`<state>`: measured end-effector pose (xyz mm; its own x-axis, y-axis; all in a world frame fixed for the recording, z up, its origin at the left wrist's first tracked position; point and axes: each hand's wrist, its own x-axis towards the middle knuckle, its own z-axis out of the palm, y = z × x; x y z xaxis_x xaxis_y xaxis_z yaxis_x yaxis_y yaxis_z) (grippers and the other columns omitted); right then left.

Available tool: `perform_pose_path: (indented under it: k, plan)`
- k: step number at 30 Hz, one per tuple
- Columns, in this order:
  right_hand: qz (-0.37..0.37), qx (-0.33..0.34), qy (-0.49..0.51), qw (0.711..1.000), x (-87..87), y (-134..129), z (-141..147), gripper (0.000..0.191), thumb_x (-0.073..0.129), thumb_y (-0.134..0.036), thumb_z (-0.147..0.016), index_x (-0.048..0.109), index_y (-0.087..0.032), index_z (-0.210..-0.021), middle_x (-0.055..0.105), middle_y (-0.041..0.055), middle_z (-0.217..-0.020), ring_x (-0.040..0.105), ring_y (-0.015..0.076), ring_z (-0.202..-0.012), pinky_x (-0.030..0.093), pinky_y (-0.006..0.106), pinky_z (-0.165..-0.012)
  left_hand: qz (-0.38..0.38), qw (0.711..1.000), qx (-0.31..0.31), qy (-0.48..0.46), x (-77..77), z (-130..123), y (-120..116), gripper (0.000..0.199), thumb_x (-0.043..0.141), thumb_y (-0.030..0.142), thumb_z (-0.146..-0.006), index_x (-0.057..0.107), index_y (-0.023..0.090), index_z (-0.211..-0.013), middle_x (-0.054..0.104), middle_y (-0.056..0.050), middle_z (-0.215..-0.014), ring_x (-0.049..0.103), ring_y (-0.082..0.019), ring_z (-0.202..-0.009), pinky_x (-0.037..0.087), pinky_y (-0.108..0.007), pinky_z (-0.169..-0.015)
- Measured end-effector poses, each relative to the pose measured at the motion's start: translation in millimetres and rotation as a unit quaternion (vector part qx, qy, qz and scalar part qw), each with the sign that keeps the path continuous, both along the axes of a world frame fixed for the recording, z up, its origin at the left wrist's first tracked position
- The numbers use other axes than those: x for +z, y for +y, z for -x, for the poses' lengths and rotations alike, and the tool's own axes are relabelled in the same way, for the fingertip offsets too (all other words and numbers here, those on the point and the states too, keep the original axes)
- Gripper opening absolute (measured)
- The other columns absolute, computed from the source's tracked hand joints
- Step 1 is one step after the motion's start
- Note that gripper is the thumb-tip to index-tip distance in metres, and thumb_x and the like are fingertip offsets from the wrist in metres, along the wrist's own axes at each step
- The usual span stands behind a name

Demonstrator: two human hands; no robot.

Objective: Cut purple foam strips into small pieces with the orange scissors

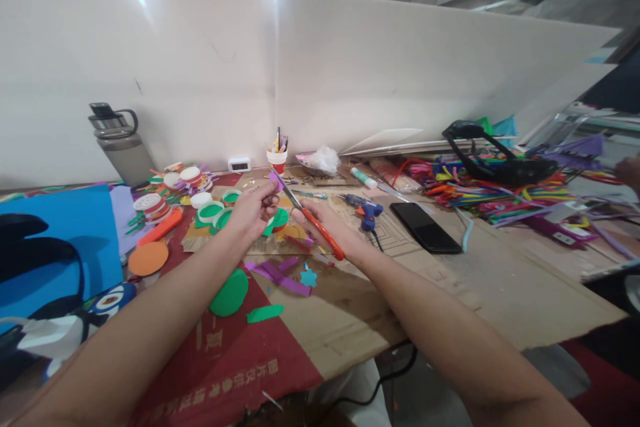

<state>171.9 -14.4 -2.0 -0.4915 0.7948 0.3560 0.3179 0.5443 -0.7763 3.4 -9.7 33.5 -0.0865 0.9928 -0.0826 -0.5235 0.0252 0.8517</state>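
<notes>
In my right hand (325,219) is a pair of scissors (320,228) with orange-red handles, its blades pointing up and to the left. My left hand (255,210) pinches a small purple paper piece (275,180), which touches the blades near their tips. Below the hands lie purple paper strips (283,275) and a light blue star-shaped cutout (309,277). A green paper circle (230,293) and a green offcut (265,313) rest on the red part of the cardboard. Round lids with green insides (210,211) stand left of my left hand.
A blue glue gun (369,215), a black phone (425,227) and a glue stick (364,178) lie to the right. Colourful pipe cleaners (480,190) are heaped behind them. A pencil cup (277,160) and a grey bottle (123,147) stand near the white partition (200,73).
</notes>
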Motion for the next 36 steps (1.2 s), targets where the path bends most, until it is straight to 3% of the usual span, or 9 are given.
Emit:
perform_pose_path:
  k: [17,28,36]
  plan:
    - [0.014,-0.012,-0.006,1.0,8.8,-4.2,-0.4,0.046,0.046,-0.062,-0.089,0.047,-0.02,-0.071,0.043,-0.0024,-0.062,0.038,0.0117,-0.057,0.03,0.025,-0.052,-0.018,1.0,-0.022,-0.007,-1.6,3.1,2.5,0.017,0.075,0.014,-0.065,0.058,0.01,-0.07,0.055,0.001,-0.065,0.043,-0.001,-0.046,0.025,-0.01,-0.033]
    - [0.01,-0.031,-0.014,0.999,12.4,-7.7,0.6,0.042,0.042,-0.057,-0.093,0.043,-0.021,-0.071,0.045,-0.0031,-0.059,0.041,0.0113,-0.053,0.031,0.024,-0.051,-0.034,0.999,-0.033,-0.012,-4.9,6.6,6.8,0.021,0.075,0.015,-0.065,0.055,0.012,-0.071,0.055,0.002,-0.066,0.04,-0.001,-0.044,0.024,-0.011,-0.034]
    - [-0.027,-0.005,-0.005,1.0,11.3,-4.1,-1.0,0.037,0.042,-0.052,-0.094,0.046,-0.02,-0.075,0.05,-0.0009,-0.07,0.047,0.0128,-0.065,0.037,0.026,-0.062,-0.049,0.998,-0.027,0.019,-5.4,3.4,4.4,0.019,0.074,0.015,-0.064,0.057,0.011,-0.072,0.056,0.002,-0.066,0.042,-0.002,-0.044,0.025,-0.012,-0.033]
